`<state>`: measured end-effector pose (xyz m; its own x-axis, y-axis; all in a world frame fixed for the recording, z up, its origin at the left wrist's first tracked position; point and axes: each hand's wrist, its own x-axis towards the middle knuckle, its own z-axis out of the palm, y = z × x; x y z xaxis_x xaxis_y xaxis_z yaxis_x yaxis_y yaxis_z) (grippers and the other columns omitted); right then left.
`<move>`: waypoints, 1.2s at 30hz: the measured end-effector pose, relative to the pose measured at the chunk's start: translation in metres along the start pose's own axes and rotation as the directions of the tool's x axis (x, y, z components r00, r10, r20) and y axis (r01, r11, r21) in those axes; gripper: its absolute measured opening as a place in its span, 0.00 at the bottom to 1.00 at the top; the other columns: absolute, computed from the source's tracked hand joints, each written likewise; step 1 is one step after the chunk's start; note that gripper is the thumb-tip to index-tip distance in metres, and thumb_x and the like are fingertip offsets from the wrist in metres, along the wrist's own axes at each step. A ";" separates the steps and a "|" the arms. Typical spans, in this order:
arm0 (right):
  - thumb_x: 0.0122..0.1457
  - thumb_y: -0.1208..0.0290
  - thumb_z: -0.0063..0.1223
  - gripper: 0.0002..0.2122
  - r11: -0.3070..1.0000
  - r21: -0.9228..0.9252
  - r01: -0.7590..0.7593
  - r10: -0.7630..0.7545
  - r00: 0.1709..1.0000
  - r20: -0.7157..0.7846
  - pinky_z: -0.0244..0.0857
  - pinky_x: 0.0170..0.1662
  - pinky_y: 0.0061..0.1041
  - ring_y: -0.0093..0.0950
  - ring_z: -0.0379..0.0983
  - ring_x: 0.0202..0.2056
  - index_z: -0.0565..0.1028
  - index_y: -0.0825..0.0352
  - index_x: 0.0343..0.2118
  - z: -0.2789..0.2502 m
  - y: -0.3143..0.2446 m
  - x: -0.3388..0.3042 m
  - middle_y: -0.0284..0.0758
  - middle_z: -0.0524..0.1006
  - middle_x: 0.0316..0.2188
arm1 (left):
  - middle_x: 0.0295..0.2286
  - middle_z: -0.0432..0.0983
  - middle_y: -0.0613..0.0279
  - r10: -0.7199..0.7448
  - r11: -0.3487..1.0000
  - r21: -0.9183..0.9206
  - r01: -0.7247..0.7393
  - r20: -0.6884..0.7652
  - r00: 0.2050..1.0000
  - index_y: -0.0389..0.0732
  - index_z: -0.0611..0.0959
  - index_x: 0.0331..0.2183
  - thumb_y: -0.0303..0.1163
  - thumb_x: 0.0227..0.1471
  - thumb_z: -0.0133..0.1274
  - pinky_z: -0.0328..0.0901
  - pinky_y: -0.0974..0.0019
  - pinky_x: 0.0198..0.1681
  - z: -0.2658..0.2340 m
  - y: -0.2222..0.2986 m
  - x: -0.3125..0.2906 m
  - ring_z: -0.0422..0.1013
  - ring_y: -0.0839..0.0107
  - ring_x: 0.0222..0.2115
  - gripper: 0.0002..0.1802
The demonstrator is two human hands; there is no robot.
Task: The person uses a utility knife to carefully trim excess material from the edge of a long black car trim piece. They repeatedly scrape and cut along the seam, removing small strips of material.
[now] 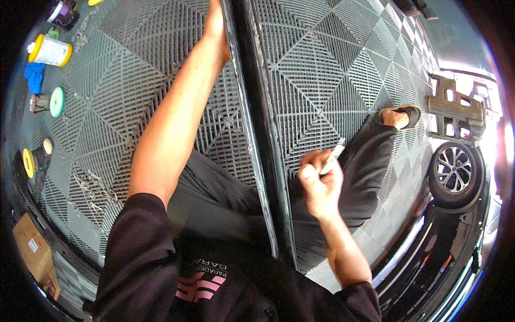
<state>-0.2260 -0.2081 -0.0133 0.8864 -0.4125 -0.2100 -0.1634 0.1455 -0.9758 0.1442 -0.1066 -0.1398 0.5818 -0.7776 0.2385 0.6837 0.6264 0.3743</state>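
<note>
A long black panel with scuffed, pale-streaked edges (264, 123) runs from the top of the view down to my lap, seen edge-on. My left arm reaches far forward along its left side. My left hand (215, 24) is at the panel's far part, and its fingers are cut off by the top edge. To the right of the panel, apart from it, my right hand (323, 185) is closed around a slim white stick-like piece (333, 155). That piece points up and away from me; its exact kind is unclear.
Grey slatted tiles (316, 80) cover the floor. On the left are a yellow-lidded white tub (51, 50), a blue cloth (34, 77), a green round pad (57, 102), a yellow pad (28, 163) and a cardboard box (32, 244). A black car with a wheel (455, 170) stands right.
</note>
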 end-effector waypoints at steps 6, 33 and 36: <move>0.48 0.62 0.79 0.25 0.967 0.076 -0.244 0.236 0.966 0.102 0.59 0.37 0.20 0.16 0.61 0.33 0.62 0.57 0.28 0.018 0.023 -0.003 0.28 0.71 0.33 | 0.21 0.70 0.55 0.076 0.985 0.165 0.047 -0.667 0.741 0.35 0.78 0.38 0.78 0.57 0.23 0.64 0.58 0.23 0.062 -0.014 -0.009 0.65 0.60 0.20 0.52; 0.51 0.73 0.75 0.22 0.967 0.182 -0.179 0.160 0.981 0.113 0.60 0.31 0.18 0.15 0.61 0.29 0.62 0.57 0.25 0.026 0.028 0.001 0.26 0.70 0.28 | 0.26 0.76 0.59 0.353 -0.135 0.958 0.254 -0.194 0.916 0.34 0.81 0.30 0.22 0.53 0.60 0.69 0.69 0.29 0.221 -0.033 -0.174 0.74 0.72 0.23 0.03; 0.51 0.70 0.76 0.23 0.970 0.175 -0.168 0.151 0.983 0.109 0.59 0.31 0.19 0.15 0.61 0.29 0.62 0.57 0.25 0.026 0.031 0.002 0.26 0.70 0.28 | 0.28 0.79 0.63 0.391 0.033 0.968 0.249 -0.242 0.888 0.33 0.83 0.33 0.26 0.59 0.61 0.68 0.72 0.32 0.215 -0.027 -0.174 0.72 0.77 0.25 0.05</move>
<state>-0.2183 -0.1804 -0.0423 0.8934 -0.2856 -0.3469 -0.2322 0.3676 -0.9005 -0.0702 -0.0004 0.0011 0.8906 -0.4324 0.1408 -0.2582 -0.2260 0.9393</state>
